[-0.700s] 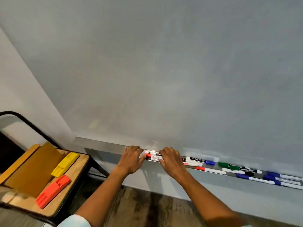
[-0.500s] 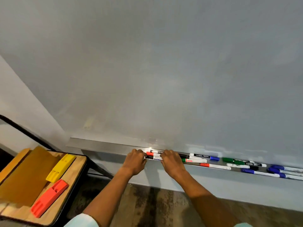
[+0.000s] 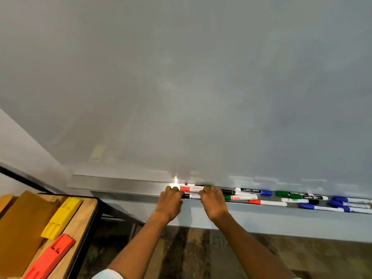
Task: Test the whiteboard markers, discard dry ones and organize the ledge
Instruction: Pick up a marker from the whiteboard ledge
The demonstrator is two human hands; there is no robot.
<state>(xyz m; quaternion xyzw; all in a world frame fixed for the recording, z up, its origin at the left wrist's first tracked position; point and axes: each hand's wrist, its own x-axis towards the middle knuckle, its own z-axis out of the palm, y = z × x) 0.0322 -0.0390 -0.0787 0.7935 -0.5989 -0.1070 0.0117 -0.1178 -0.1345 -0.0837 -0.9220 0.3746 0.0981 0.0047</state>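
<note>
Head view, left to right. Wooden worktop (image 3: 84,216) at far left carries a brown pad (image 3: 18,234), a yellow block (image 3: 61,217) and an orange block (image 3: 50,256), all lying flat and side by side, well apart from the hands. Metal ledge (image 3: 120,183) runs along the foot of the whiteboard (image 3: 181,87); its left stretch is bare metal. Left hand (image 3: 170,201) sits at the ledge's front lip, fingers curled over the left ends of a small bunch of markers; a red marker (image 3: 190,188) and a dark-capped marker (image 3: 189,196) show in the gap between the hands. Right hand (image 3: 212,200) is just beside, fingers curled over the same bunch from the right. Whether either hand truly grips or only presses the markers, I cannot tell. Further right, loose markers lie at mixed angles: black marker (image 3: 227,191), a green-and-white marker (image 3: 239,197), a blue-capped marker (image 3: 253,191), another red-capped marker (image 3: 267,202), green markers (image 3: 298,195), then blue markers (image 3: 342,206) near the frame edge. Judgement: this is the gathering or squaring-up step. Risk: the ledge is shallow, so a sideways squeeze could roll a round barrel off the front lip to the floor, or nudge the black marker into its neighbours and undo the order.
</note>
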